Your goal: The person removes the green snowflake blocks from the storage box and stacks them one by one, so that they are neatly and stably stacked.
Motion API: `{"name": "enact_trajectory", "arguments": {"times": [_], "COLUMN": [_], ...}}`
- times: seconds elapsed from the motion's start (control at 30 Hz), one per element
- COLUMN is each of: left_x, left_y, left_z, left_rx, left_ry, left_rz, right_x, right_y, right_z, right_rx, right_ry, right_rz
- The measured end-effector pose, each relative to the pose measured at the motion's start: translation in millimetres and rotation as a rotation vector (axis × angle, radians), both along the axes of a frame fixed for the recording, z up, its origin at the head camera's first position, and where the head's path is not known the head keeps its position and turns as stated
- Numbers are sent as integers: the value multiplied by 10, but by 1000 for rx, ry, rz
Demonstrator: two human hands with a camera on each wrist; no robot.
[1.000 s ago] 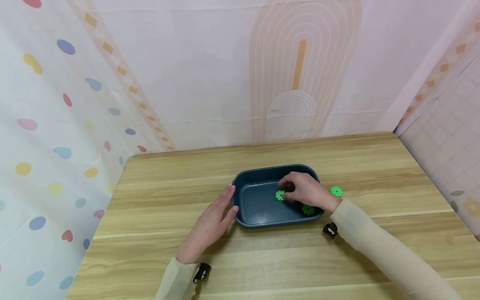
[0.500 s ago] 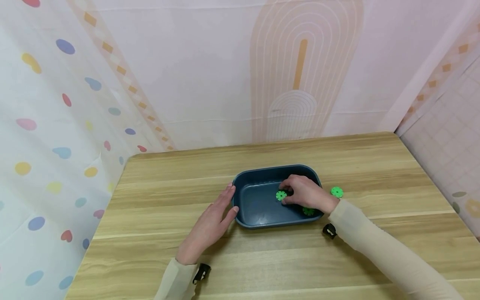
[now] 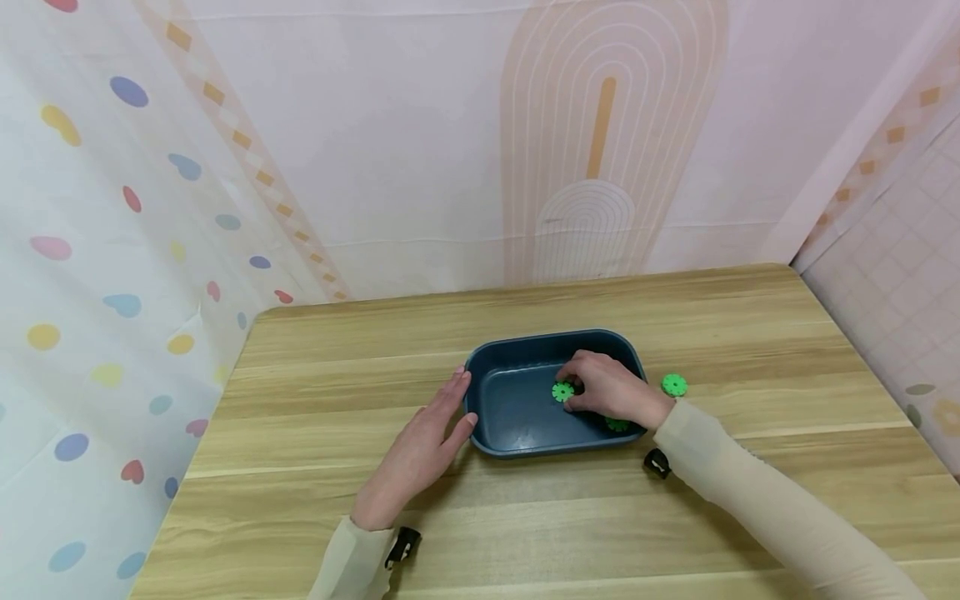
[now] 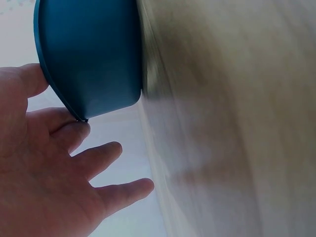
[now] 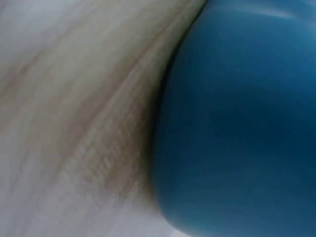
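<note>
A dark blue rectangular tray (image 3: 517, 408) with rounded corners sits on the wooden table. My left hand (image 3: 423, 442) touches its left rim with extended fingers and thumb; the left wrist view shows the fingertips at the rim of the tray (image 4: 91, 59). Inside the tray, my right hand (image 3: 611, 387) has thumb and index finger around a small green notched disc (image 3: 562, 392), pinching it near the tray floor. Beneath that hand lies another green notched disc (image 3: 617, 424), partly covered. The right wrist view shows only the outer wall of the tray (image 5: 237, 123), not the fingers.
A third green notched disc (image 3: 674, 385) lies on the table (image 3: 360, 358) just right of the tray. Behind the table hangs a patterned cloth (image 3: 420, 150), and a dotted cloth (image 3: 97, 350) hangs on the left.
My right thumb and index finger have closed in around the disc inside the tray, with the hand slightly lower. My left hand stays at the rim.
</note>
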State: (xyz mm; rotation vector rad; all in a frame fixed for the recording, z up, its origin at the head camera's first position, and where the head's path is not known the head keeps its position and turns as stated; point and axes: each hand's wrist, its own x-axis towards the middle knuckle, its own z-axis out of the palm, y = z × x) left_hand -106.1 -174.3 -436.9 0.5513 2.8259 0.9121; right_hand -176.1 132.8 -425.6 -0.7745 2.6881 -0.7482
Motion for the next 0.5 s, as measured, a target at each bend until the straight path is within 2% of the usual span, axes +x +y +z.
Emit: {"name": "enact_trajectory", "arguments": {"times": [0.5], "left_x": [1], "left_y": [-2], "left_z": [-8], "left_rx": [-1], "left_ry": [-2], "left_rz": [0], "right_x": [3], "right_y": [-31], "right_z": [-23], "right_rx": [23], "right_ry": [41], "right_rz": [14]}}
